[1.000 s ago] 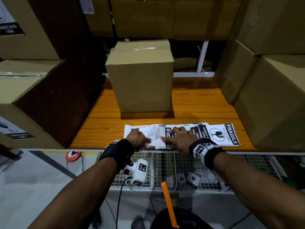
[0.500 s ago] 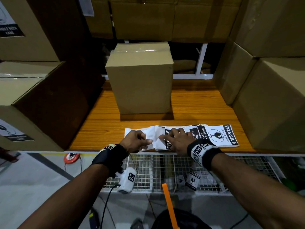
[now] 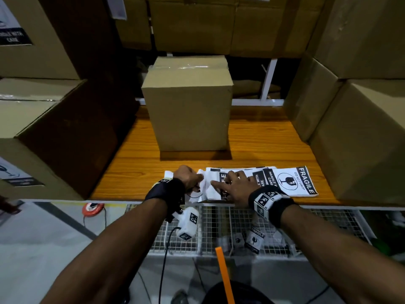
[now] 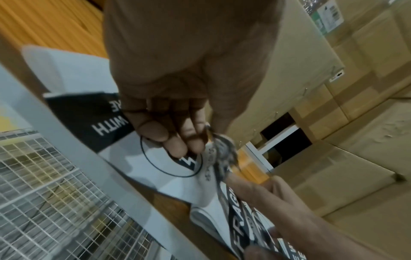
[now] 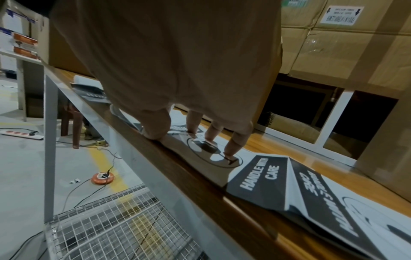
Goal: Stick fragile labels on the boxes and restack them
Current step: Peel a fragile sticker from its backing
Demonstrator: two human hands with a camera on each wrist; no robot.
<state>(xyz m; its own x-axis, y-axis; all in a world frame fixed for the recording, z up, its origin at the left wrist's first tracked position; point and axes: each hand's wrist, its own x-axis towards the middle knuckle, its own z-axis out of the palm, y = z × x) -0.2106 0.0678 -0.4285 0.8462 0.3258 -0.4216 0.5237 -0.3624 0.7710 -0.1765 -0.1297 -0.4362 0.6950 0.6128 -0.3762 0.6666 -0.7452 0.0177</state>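
Fragile labels (image 3: 285, 183) fanned at table (image 3: 135, 172) front edge. Left hand (image 3: 188, 178) pinches label corner; right hand (image 3: 234, 187) flat, fingers pinning stack. Thin, floppy (tears easily): peel from corner.

Layout of the worktop (image 3: 258, 139) and its surroundings.
A single box (image 3: 188, 102) stands at mid-worktop, with stacked boxes (image 3: 359, 119) to its left, right and rear. The fragile labels (image 3: 291, 181) lie overlapping along the near edge, in front of the box. The left hand (image 3: 188, 178) and right hand (image 3: 236, 187) rest on the labels' left portion. A wire basket (image 3: 219, 227) sits below the near edge.
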